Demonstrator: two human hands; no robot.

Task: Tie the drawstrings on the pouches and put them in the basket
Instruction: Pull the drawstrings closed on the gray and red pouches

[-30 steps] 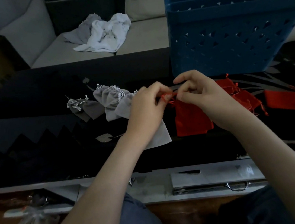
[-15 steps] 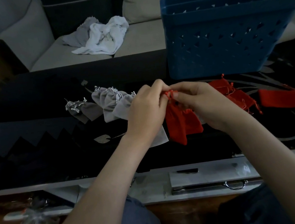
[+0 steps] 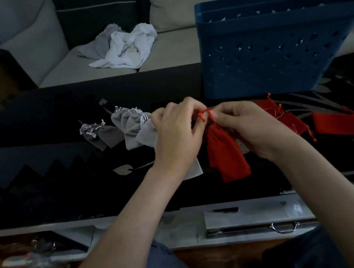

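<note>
Dim lighting throughout: a light grey sofa (image 3: 175,52) with pale back cushions (image 3: 189,2) spans the top of the frame, crumpled white and grey cloths (image 3: 126,44) on its seat, a dark glossy patterned table (image 3: 36,110) fills the centre, and a pale lower shelf (image 3: 182,227) over a brown wooden surface (image 3: 219,261) crosses the bottom.

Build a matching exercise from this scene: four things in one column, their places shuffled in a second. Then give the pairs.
Things
1. blue basket
2. grey pouches
3. nearest red pouch
4. white cloth

Places
A. on the sofa
B. pinched at its drawstring by the left hand and right hand
C. on the table, left of the hands
D. at the table's far side, beyond the right hand

Pairs: 1-D, 2-C, 3-B, 4-A
</note>
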